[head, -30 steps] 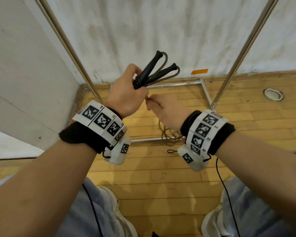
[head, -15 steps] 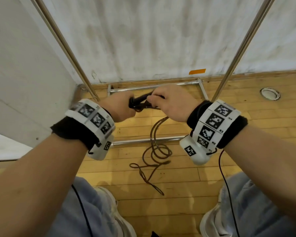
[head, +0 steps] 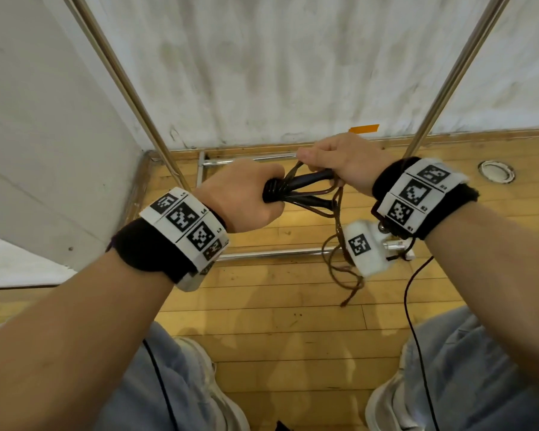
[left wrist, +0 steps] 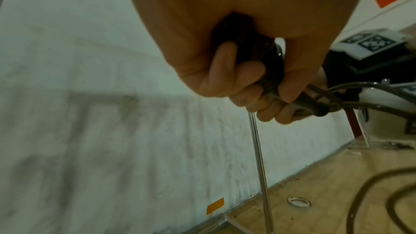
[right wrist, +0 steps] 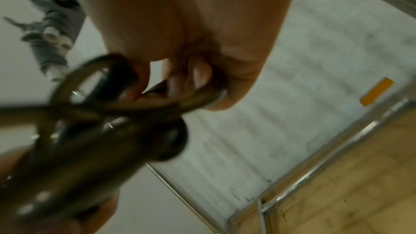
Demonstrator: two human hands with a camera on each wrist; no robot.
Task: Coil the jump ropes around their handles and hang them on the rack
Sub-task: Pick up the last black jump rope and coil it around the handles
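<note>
Jump rope handles (head: 305, 188) in left hand (head: 240, 197); cord (head: 335, 231) in right hand (head: 343, 163)

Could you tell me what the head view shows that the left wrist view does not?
Only the head view shows both hands together: the left hand gripping the black handles at one end, the right hand holding rope at the other, loose rope trailing to the floor, and the person's shoes. Only the left wrist view shows the left hand's fingers curled round the handles. Both show the rack's metal pole, the orange tape and the wooden floor.
</note>
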